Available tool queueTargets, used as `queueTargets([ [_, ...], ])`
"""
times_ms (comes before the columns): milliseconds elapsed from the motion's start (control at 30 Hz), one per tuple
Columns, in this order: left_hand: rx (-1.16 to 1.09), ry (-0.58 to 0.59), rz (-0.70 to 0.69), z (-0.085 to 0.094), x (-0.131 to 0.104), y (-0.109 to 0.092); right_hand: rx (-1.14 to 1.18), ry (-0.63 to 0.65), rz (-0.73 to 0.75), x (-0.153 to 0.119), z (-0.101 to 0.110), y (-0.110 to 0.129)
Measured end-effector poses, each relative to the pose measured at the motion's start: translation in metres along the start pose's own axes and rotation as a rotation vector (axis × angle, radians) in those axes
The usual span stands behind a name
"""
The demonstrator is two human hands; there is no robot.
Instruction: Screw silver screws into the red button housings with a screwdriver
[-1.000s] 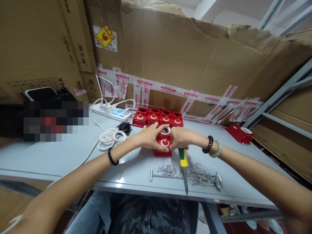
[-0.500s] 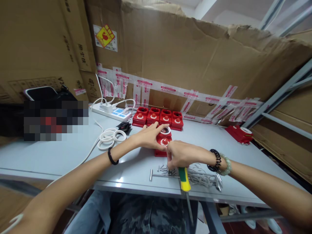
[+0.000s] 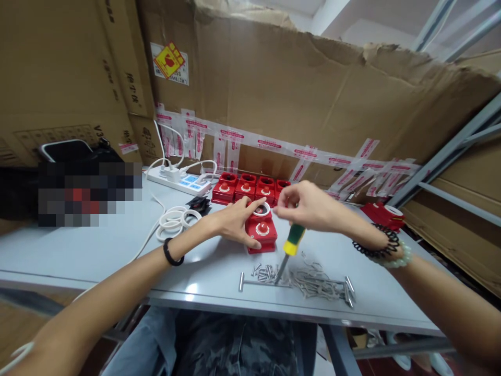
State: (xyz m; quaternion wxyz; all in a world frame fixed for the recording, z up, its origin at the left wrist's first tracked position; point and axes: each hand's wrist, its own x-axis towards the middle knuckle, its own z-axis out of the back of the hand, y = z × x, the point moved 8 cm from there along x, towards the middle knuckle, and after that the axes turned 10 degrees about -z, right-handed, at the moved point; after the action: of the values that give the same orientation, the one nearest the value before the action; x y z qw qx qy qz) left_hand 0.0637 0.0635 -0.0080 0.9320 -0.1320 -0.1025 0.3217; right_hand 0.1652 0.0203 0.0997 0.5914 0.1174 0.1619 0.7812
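My left hand (image 3: pixel 239 224) grips a red box-shaped housing (image 3: pixel 263 241) from its left side, thumb at the near edge and fingers at the far edge. A white ring (image 3: pixel 267 209) sits on the housing's far part, and a small red dome (image 3: pixel 262 227) in a white toothed collar on its near part. Above and right of it, my right hand (image 3: pixel 309 206) is closed around a screwdriver (image 3: pixel 291 246) with a green and yellow handle, its shaft pointing down. Thumb and index finger are pinched; anything between them is too small to make out. Loose screws (image 3: pixel 262 272) lie below.
Several similar red housings (image 3: pixel 224 194) stand in a row behind. White rings (image 3: pixel 172 216) and a small black packet (image 3: pixel 199 204) lie left, near a power strip (image 3: pixel 183 180). Metal T-bars (image 3: pixel 241 282) and tangled pale strands (image 3: pixel 317 282) lie in front. Another red housing (image 3: pixel 379 215) sits far right.
My right hand has risen away from the housing's near right corner, up and to the right, with the screwdriver. My left thumb has shifted to the housing's near edge.
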Motion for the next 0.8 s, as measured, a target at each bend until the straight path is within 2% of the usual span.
queueTargets([
  [133, 0.1, -0.072, 0.022, 0.001, -0.003, -0.006, 0.098, -0.368, 0.064, -0.001, 0.042, 0.004],
  [200, 0.209, -0.131, 0.061, 0.004, -0.004, -0.011, 0.067, -0.511, 0.097, -0.003, 0.048, 0.007],
  [267, 0.316, -0.168, 0.084, 0.006, -0.005, -0.017, 0.004, -0.592, 0.115, -0.003, 0.046, 0.01],
  [367, 0.397, -0.183, 0.071, 0.01, -0.006, -0.02, -0.073, -0.617, 0.11, -0.001, 0.04, 0.01],
  [433, 0.419, -0.237, 0.033, 0.017, -0.006, -0.02, -0.1, -0.605, 0.097, 0.001, 0.039, 0.007],
  [533, 0.352, -0.316, -0.114, 0.022, -0.004, -0.021, -0.132, -0.584, 0.064, 0.002, 0.04, 0.001],
  [600, 0.219, -0.274, -0.237, 0.016, 0.0, -0.022, -0.145, -0.571, 0.038, 0.002, 0.041, -0.003],
  [667, 0.099, -0.201, -0.296, 0.009, 0.004, -0.021, -0.149, -0.563, 0.022, 0.003, 0.041, -0.006],
  [800, 0.07, -0.182, -0.251, 0.005, 0.007, -0.018, -0.15, -0.575, -0.006, 0.003, 0.042, -0.011],
])
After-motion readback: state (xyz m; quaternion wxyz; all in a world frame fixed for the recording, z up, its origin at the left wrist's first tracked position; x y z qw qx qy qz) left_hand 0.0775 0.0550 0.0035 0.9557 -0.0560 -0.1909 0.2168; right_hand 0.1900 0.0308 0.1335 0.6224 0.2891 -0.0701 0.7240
